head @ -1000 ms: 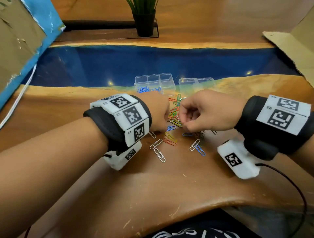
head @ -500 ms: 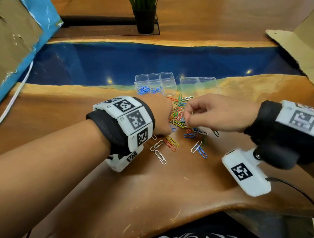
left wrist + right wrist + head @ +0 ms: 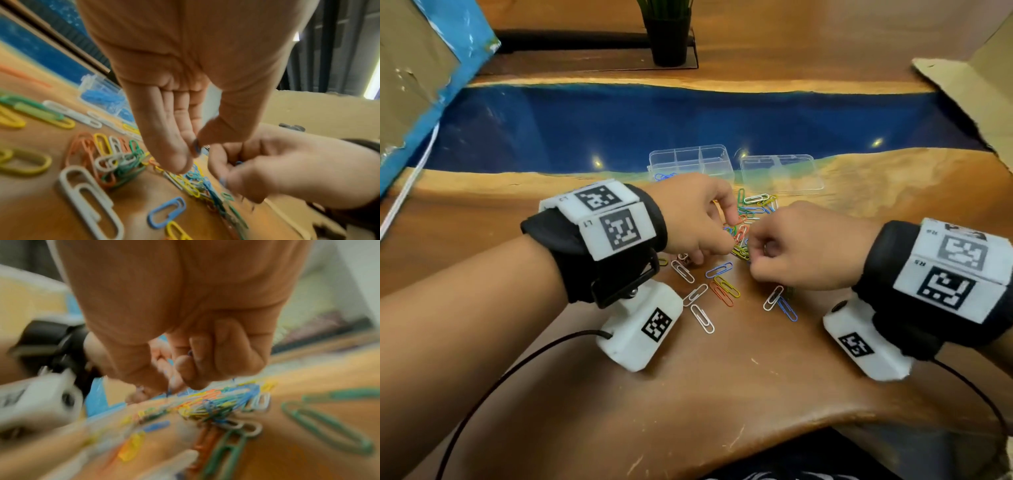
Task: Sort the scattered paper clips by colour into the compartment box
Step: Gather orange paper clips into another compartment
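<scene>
A heap of coloured paper clips lies on the wooden table, with loose white, blue, red and yellow ones nearer me. Just behind it stands the clear compartment box, with blue clips in its front left cell. My left hand is over the heap's left side; in the left wrist view its thumb and fingers pinch a blue clip. My right hand is curled at the heap's right side, and the blurred right wrist view shows bits of blue clip between its fingers.
A second clear plastic tray sits right of the box. A potted plant stands at the back, a cardboard flap at the right and a blue-edged board at the left. The table's front edge is close.
My right hand has drawn back toward me and curled tighter at the heap. My left wrist has rolled, and its fingers reach further into the clips.
</scene>
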### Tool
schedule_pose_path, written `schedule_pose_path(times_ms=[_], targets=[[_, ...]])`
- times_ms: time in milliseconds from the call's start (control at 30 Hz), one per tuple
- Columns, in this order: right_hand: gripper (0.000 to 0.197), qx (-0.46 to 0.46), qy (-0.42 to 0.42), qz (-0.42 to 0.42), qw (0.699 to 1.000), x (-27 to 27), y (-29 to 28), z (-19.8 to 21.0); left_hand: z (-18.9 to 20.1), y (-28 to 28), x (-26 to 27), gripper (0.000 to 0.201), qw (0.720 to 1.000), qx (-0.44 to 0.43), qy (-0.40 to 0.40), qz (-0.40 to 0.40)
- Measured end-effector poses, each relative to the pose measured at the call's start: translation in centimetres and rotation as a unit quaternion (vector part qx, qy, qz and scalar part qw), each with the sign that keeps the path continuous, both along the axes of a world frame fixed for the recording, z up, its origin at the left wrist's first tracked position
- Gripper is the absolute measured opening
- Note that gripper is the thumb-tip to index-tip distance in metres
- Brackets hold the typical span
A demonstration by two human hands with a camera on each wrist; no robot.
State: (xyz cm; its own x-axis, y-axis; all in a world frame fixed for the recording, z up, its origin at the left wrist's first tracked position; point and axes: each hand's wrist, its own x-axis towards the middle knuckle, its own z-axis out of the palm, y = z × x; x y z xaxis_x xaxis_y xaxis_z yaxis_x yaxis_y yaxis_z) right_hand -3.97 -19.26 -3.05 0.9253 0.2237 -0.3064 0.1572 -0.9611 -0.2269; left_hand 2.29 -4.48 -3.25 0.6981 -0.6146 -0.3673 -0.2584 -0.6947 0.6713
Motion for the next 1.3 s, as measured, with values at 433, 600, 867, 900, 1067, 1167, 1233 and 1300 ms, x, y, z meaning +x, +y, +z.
schedule_pose_path(times_ms=[433,600,867,900,1067,1167,1233,1300], targets=[[0.027,0.164,0.158,-0.150,0.962,-2.9,-3.0,-0.1,0.3,-0.8,0.3,0.021,0.999,0.029,0.032,-0.004],[0.024,-0.039,0.077,-0.062,0.994,-4.4,-1.8,-0.4,-0.2,-1.4,-1.0,0.019,0.950,0.207,-0.199,-0.123],[0.019,-0.077,0.054,-0.022,0.995,-4.1,-0.5,-0.6,-0.3,-1.9,-1.3,0.023,0.938,0.244,-0.199,-0.147],[0.019,-0.082,0.046,-0.016,0.995,-4.1,-0.4,-0.6,-0.3,-1.9,-1.4,0.023,0.937,0.245,-0.200,-0.145],[0.018,-0.082,0.030,-0.017,0.996,-4.1,-0.6,-0.6,-0.3,-1.9,-1.8,0.023,0.932,0.243,-0.224,-0.146],[0.020,-0.059,0.034,-0.028,0.997,-3.9,-1.0,-0.1,-0.4,-1.9,-1.8,0.023,0.929,0.241,-0.234,-0.155],[0.027,-0.051,0.040,-0.039,0.997,-3.6,-1.2,0.4,-0.3,-1.9,-1.9,0.021,0.927,0.243,-0.236,-0.161],[0.033,-0.037,0.064,-0.063,0.995,-3.1,-1.1,0.9,-0.3,-2.0,-1.9,0.020,0.925,0.243,-0.237,-0.169]])
